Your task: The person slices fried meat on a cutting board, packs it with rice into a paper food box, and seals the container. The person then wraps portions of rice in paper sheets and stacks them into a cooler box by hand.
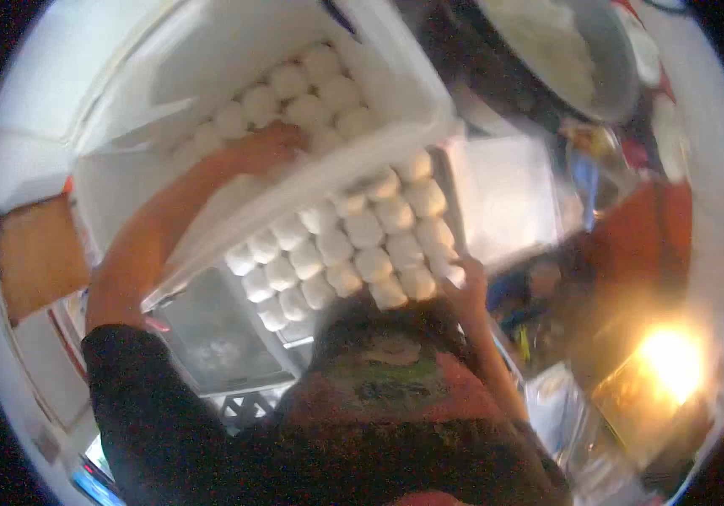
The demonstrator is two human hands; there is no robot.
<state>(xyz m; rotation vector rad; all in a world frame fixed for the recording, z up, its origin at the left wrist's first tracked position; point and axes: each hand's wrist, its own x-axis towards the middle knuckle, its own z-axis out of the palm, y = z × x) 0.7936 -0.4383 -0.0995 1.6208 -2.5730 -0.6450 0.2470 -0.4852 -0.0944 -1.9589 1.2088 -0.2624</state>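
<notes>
My left hand (276, 145) reaches into a large white bin (417, 126) at the upper left, over rows of round white dough balls (262, 104); its fingers are blurred, and what they hold cannot be made out. In front of the bin lies a tray with several rows of white dough balls (372, 264). My right hand (465, 285) is at the right end of this tray, its fingers closed together against a dough ball (447, 267) at the edge.
A grey lidded container (223, 329) stands left of the tray. A large pan (619, 72) with pale contents is at the upper right. White sheets (505, 198) lie right of the tray, a brown cardboard box (40, 257) far left, and a bright light (670, 363) glows lower right.
</notes>
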